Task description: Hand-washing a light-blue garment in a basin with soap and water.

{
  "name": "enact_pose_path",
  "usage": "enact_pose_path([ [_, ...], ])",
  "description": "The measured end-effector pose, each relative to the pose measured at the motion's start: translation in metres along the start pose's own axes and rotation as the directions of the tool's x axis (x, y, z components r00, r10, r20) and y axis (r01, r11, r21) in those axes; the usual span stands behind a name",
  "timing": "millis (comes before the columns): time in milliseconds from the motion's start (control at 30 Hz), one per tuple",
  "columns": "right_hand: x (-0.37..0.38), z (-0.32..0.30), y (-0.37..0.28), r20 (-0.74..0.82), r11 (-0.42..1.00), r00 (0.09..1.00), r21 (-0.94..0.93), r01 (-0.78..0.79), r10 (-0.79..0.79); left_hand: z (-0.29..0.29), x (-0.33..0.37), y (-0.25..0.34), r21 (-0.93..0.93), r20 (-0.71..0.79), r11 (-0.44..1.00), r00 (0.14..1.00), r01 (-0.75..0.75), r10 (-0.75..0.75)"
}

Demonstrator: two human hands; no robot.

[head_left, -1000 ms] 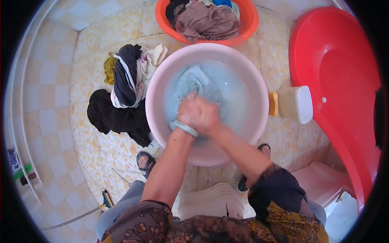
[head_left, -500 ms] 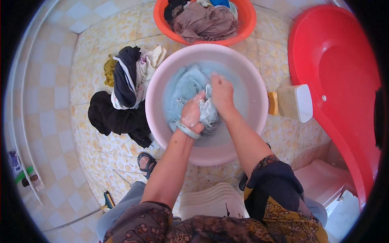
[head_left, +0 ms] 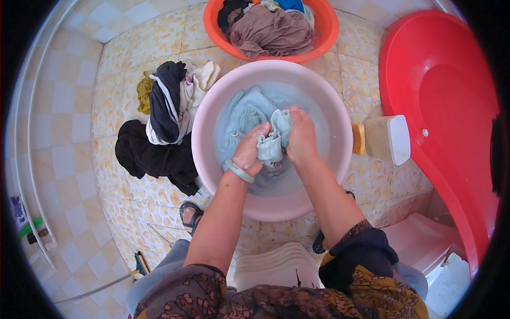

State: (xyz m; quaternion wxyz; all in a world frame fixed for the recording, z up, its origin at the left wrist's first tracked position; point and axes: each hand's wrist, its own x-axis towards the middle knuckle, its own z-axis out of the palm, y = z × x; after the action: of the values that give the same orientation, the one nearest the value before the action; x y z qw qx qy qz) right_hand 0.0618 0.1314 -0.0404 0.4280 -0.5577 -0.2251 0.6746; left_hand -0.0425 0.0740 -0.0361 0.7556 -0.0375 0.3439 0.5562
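A pale pink washbasin holds cloudy bluish water and a soaked light blue garment. My left hand, with a pale bangle at its wrist, grips a gathered edge of the garment. On the other side of this bunched, wet part, my right hand has its fingers curled round the cloth. The gathered piece stands up between both hands, over the water. The rest of the garment lies in the water at the basin's left and far side. Some of my fingertips are hidden by the cloth.
An orange tub of clothes stands beyond the basin. Left of it lie black clothing and other clothes. At right are a clear container with a white end and a red plastic tub.
My right hand has shifted slightly right and turned, and now grips the cloth from the side. The gathered edge is spread wider between my hands. My left hand has moved little.
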Motion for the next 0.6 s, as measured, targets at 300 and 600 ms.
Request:
enact_pose_path([
  [300,-0.034,0.004,0.002,0.091,0.844,0.959,-0.459,0.28,-0.268,-0.036,0.007,0.001,0.096,-0.229,0.987,0.962,-0.13,0.149],
  [600,-0.031,0.019,0.021,0.468,0.258,0.768,-0.753,0.606,-0.438,0.01,-0.003,-0.015,-0.15,-0.261,0.988,0.965,-0.041,0.0],
])
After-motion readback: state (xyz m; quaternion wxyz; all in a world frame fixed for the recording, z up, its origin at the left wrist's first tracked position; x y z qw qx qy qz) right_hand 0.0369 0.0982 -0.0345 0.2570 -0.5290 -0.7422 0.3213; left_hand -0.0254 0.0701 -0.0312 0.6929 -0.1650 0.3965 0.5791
